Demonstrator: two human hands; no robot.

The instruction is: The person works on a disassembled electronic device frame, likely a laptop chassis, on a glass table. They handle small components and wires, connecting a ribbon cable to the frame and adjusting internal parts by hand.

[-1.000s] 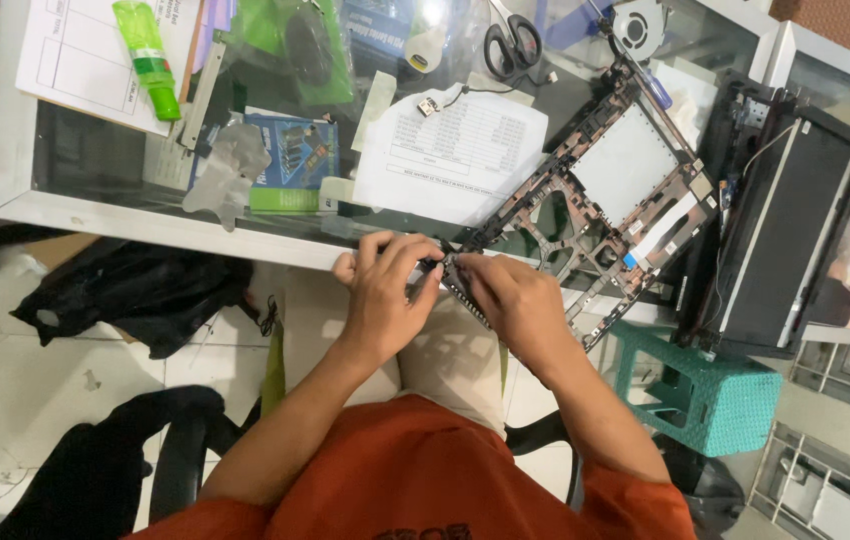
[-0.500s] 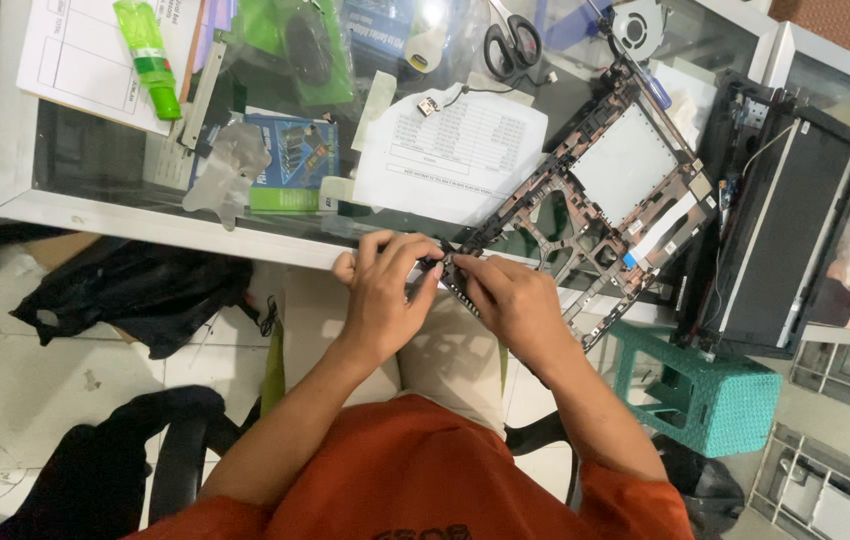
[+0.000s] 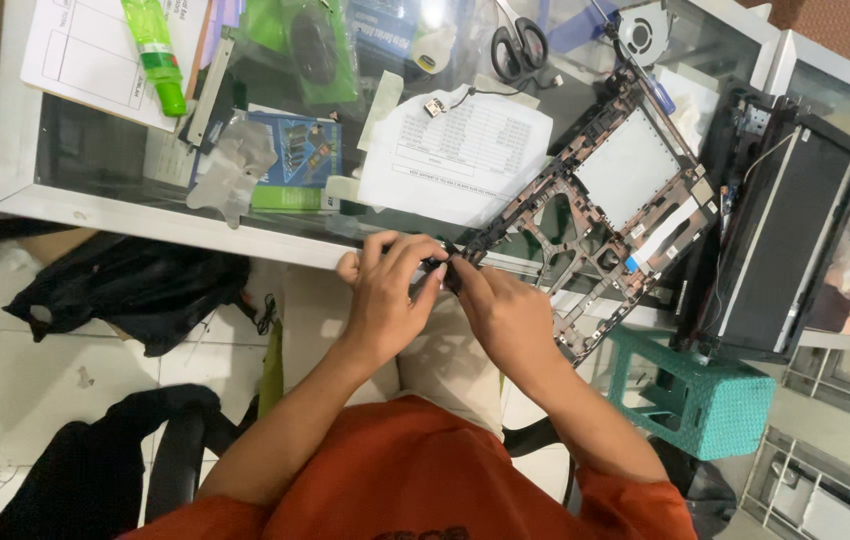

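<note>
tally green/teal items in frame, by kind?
Green glue bottle: 1
Green translucent plastic bag: 1
Teal woven plastic stool: 1
Total: 3

Both hands' fingers (image 3: 423, 272) on a laptop frame's (image 3: 595, 215) near corner, at the glass desk (image 3: 15, 150) edge

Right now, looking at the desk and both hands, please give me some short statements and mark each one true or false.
1. Both hands, left hand and right hand, meet at the corner of the laptop frame. True.
2. The scissors lie on the floor. False: they lie on the desk.
3. The green bottle rests on a paper sheet. True.
4. The teal stool stands on the desk. False: it stands on the floor, beside the desk.
</note>
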